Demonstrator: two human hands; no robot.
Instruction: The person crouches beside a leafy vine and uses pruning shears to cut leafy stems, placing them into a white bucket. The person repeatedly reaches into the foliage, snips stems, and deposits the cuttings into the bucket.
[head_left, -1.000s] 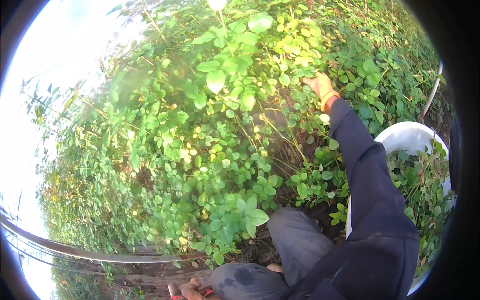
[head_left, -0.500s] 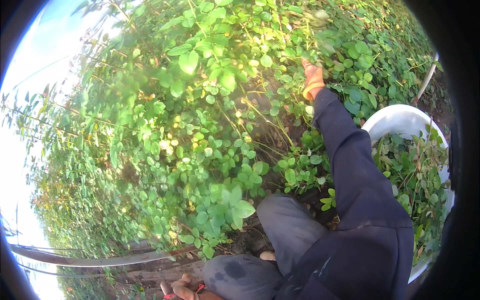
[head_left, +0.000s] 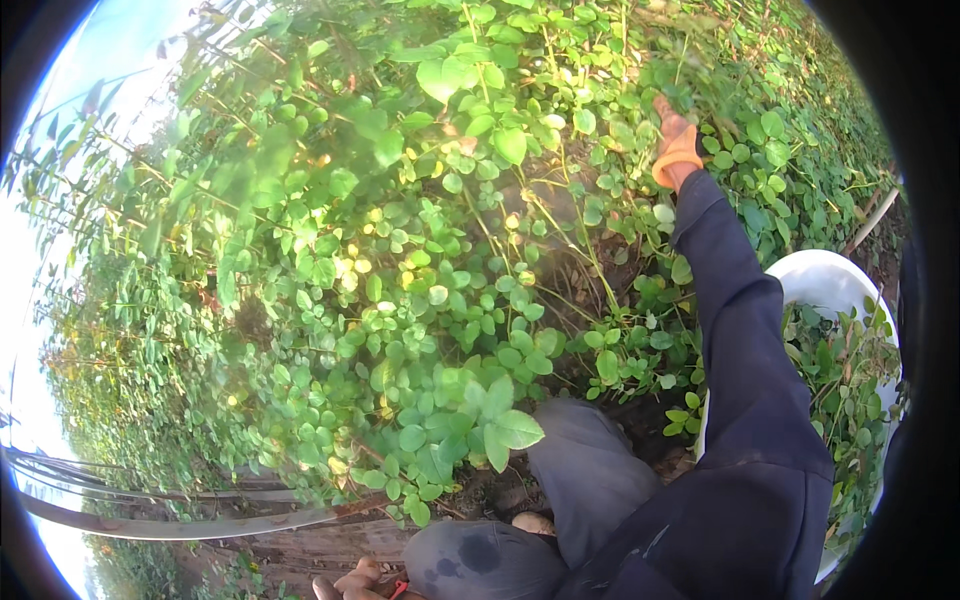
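Observation:
My right hand [head_left: 670, 135], with an orange wrap or glove ending in a band at the wrist, reaches at the end of my dark sleeve into dense leafy plants [head_left: 440, 300]. Its fingertips are among blurred leaves, so their grip is unclear. Right of that arm stands a white container [head_left: 830, 270] holding cut leafy stems [head_left: 845, 390]. My left hand is not in view.
My grey-trousered knees [head_left: 590, 480] are bent low over dark soil [head_left: 240, 560], beside a bare foot [head_left: 355, 580] with a red strap. A curved pale strip [head_left: 190, 520] crosses at lower left, and a pole [head_left: 875, 215] leans behind the container.
My right hand has reached farther up into the foliage, with leaves around its fingers moving. The view shifted, first up and left, then back rightward.

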